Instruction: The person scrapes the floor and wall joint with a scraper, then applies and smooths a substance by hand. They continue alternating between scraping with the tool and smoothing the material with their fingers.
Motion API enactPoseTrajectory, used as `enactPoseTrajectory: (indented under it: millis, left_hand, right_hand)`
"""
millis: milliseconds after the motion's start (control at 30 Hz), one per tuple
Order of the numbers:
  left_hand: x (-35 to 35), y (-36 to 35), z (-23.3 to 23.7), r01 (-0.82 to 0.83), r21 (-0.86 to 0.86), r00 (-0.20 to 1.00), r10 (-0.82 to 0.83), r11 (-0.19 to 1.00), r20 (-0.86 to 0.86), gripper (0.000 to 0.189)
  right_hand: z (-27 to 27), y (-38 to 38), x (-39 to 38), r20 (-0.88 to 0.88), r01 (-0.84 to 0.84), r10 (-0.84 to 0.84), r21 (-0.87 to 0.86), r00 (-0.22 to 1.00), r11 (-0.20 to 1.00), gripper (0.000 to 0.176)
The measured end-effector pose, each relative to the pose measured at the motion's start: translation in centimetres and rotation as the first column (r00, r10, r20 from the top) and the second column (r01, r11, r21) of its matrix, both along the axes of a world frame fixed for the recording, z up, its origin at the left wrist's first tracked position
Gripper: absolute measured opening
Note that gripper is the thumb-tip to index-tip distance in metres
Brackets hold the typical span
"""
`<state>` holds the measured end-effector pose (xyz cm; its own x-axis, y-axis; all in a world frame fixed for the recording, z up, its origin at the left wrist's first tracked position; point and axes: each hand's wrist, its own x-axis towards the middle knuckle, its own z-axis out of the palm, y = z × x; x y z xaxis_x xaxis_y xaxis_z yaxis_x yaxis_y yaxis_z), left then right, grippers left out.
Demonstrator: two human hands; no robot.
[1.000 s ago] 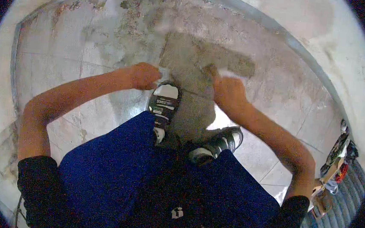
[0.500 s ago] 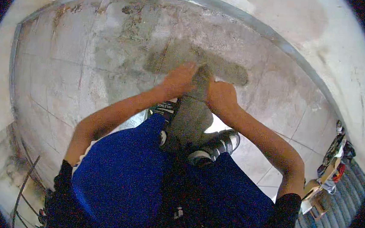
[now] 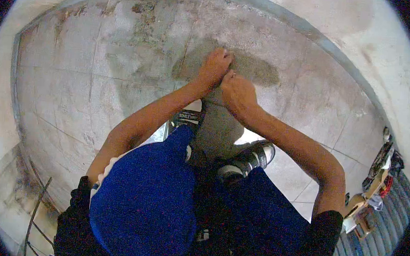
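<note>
A grey-brown object, seemingly cloth [image 3: 217, 129], stretches between the shoes up to both hands. My left hand [image 3: 214, 67] is closed near its upper end, over a dark patch [image 3: 257, 70] on the floor. Just below and to the right, my right hand [image 3: 239, 93] is closed too, its fingertips close to my left hand. The upper end of the cloth is hidden behind the hands, so what the fingers pinch is not clear. A black and white shoe [image 3: 248, 160] stands right of the cloth, and another shoe [image 3: 189, 114] is at its left.
Stained floor tiles [image 3: 136, 84] lie around the hands, bounded by a curved grey edge [image 3: 313, 38] and pale walls. Bent rods [image 3: 37, 211] stand at the lower left. Boxes and assorted items [image 3: 378, 190] lie at the right beside a corrugated surface [image 3: 395, 215].
My left hand has moved up and right, closer to my right hand. My right hand has shifted slightly up and left. The cloth's top end, visible between the hands before, is now covered.
</note>
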<state>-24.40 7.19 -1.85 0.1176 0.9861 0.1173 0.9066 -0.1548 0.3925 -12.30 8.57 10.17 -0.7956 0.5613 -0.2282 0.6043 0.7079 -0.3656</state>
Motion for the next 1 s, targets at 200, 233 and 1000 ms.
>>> enactPoseTrajectory:
  millis: [200,233,1000]
  left_hand:
    - [0.2,-1.8,-1.6,0.074,0.020,0.997,-0.074,0.997,0.000,0.016]
    - [-0.7,-0.4,-1.4,0.080,-0.060,0.996,-0.082,0.995,-0.032,0.016]
    - [-3.7,3.3,-1.5,0.124,-0.142,0.989,-0.134,0.982,-0.063,0.019]
  right_hand:
    - [-0.5,-1.4,-0.8,0.138,-0.024,0.038,-0.100,0.990,0.995,0.013]
    - [-0.3,-0.9,-1.2,0.159,0.026,-0.006,-0.124,0.987,0.992,0.013]
    - [-0.2,3.6,-4.0,0.123,-0.057,0.064,-0.057,0.990,0.997,0.011]
